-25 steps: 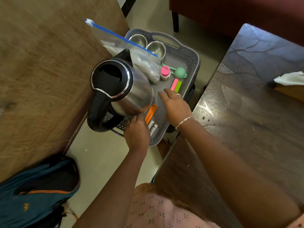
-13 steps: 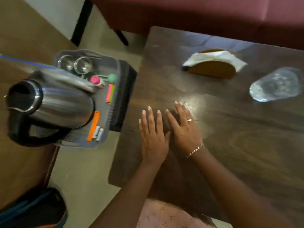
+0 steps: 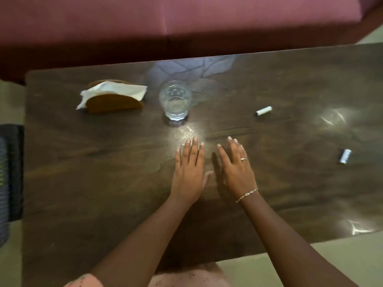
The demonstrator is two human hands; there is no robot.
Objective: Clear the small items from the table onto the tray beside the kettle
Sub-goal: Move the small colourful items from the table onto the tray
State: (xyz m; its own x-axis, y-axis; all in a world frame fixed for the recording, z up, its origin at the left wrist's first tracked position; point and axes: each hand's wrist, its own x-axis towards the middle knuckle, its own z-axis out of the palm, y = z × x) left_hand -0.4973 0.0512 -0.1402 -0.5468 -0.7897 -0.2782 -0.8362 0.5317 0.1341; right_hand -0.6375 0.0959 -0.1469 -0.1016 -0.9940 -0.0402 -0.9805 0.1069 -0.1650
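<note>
My left hand (image 3: 189,170) and my right hand (image 3: 236,168) lie side by side over the middle of the dark wooden table (image 3: 103,162), fingers straight, holding nothing. A small white tube with a dark tip (image 3: 263,111) lies on the table to the right of the glass. Another small white cylinder (image 3: 345,156) lies further right, well away from my right hand. Only a dark grey edge of the tray (image 3: 10,172) shows at the far left; the kettle is out of view.
A clear drinking glass (image 3: 175,100) stands behind my hands. A wooden napkin holder with white napkins (image 3: 113,98) sits at the back left. A maroon sofa (image 3: 186,23) runs along the table's far side. Pale floor shows at the front right.
The view has swung right, from the tray and kettle to the table. Both hands left the tray and now lie flat on the table. Two small white items came into view.
</note>
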